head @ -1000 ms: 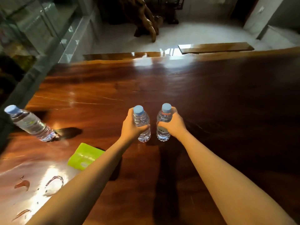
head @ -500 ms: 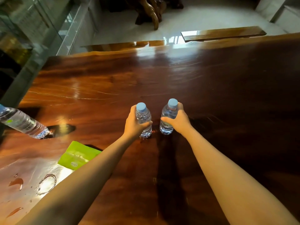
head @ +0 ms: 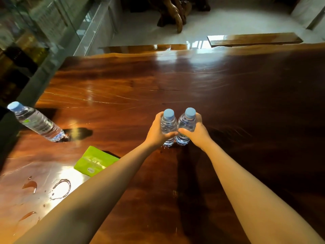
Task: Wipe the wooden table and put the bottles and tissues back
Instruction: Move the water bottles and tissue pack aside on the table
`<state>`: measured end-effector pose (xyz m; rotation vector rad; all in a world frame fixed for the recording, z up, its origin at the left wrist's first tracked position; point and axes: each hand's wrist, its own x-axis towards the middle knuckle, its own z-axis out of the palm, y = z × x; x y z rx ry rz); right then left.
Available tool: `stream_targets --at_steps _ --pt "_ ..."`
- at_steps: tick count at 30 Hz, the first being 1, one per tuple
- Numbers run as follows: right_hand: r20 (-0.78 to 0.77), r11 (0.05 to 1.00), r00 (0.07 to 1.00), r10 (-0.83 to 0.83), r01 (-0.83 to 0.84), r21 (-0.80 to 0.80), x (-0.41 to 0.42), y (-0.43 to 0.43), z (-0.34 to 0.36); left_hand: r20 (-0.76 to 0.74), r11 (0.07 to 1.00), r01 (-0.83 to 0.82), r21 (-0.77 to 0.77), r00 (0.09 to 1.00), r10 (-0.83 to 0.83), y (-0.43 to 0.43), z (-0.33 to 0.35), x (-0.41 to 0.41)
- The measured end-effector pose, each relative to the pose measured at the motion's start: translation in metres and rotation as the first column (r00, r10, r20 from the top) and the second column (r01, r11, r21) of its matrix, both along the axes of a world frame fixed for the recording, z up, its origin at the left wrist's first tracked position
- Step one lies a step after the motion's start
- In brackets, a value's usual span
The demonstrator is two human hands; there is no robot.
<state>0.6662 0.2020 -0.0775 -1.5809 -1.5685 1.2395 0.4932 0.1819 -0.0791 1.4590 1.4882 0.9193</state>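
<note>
Two small clear water bottles with light blue caps stand side by side, touching, on the glossy wooden table (head: 175, 81). My left hand (head: 156, 132) grips the left bottle (head: 168, 123). My right hand (head: 198, 132) grips the right bottle (head: 187, 123). The thumbs of both hands meet in front of the bottles. A third, larger water bottle (head: 37, 122) stands near the table's left edge. A green tissue pack (head: 94, 162) lies flat on the table, partly hidden behind my left forearm.
Water drops and a ring-shaped puddle (head: 59, 189) lie on the near left of the table. Beyond the far edge is a wooden bench (head: 253, 39) on a white floor. A glass wall (head: 35, 32) runs along the left side.
Both hands have brought their bottles together until they touch; a gap stood between them before. The view has shifted slightly.
</note>
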Motion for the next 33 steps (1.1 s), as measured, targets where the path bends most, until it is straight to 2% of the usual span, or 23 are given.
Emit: stream_targets --at_steps 5,10,12,14,15,17,19,21,24,26,29,33 --pt "-0.026 0.996 0.997 -0.075 0.074 -0.055 0.001 -0.019 -0.015 -0.025 0.986 0.065 -0.153 0.997 -0.07 -0.015 -0.007 -0.021" --pt "0.149 0.923 0.918 -0.367 0.379 -0.061 -0.024 -0.06 -0.037 -0.081 0.95 -0.108 -0.294 0.993 0.088 -0.049 0.001 -0.061" --pt "0.203 0.863 0.843 -0.498 0.505 0.016 -0.046 -0.082 -0.042 0.062 0.917 -0.179 -0.358 0.975 0.214 -0.071 0.012 -0.081" --pt "0.204 0.834 0.809 -0.551 0.537 0.123 -0.073 -0.103 -0.043 0.28 0.87 -0.187 -0.455 0.898 0.34 -0.096 0.026 -0.106" --pt "0.2 0.852 0.829 -0.522 0.498 0.161 -0.089 -0.112 -0.043 0.34 0.85 -0.18 -0.496 0.86 0.38 -0.109 0.03 -0.123" --pt "0.224 0.91 0.89 -0.398 0.351 0.22 -0.122 -0.127 -0.041 0.361 0.816 -0.204 -0.54 0.821 0.443 -0.131 0.037 -0.159" --pt "0.281 0.942 0.924 -0.258 0.177 0.284 -0.157 -0.133 -0.037 0.321 0.781 -0.296 -0.551 0.788 0.526 -0.148 0.038 -0.198" --pt "0.38 0.953 0.92 -0.1 -0.021 0.303 -0.19 -0.134 -0.033 0.245 0.727 -0.431 -0.534 0.744 0.622 -0.158 0.034 -0.236" --pt "0.571 0.935 0.808 0.143 -0.3 0.189 -0.234 -0.135 -0.034 0.147 0.661 -0.571 -0.486 0.693 0.706 -0.165 0.019 -0.289" --pt "0.655 0.914 0.716 0.241 -0.394 0.094 -0.258 -0.135 -0.038 0.109 0.633 -0.624 -0.458 0.668 0.736 -0.165 0.007 -0.319" --pt "0.717 0.889 0.611 0.336 -0.457 -0.028 -0.285 -0.136 -0.049 0.184 0.657 -0.662 -0.36 0.64 0.746 -0.156 -0.001 -0.352" --pt "0.779 0.873 0.489 0.391 -0.465 -0.147 -0.305 -0.134 -0.061 0.19 0.721 -0.628 -0.294 0.701 0.688 -0.124 -0.005 -0.391"
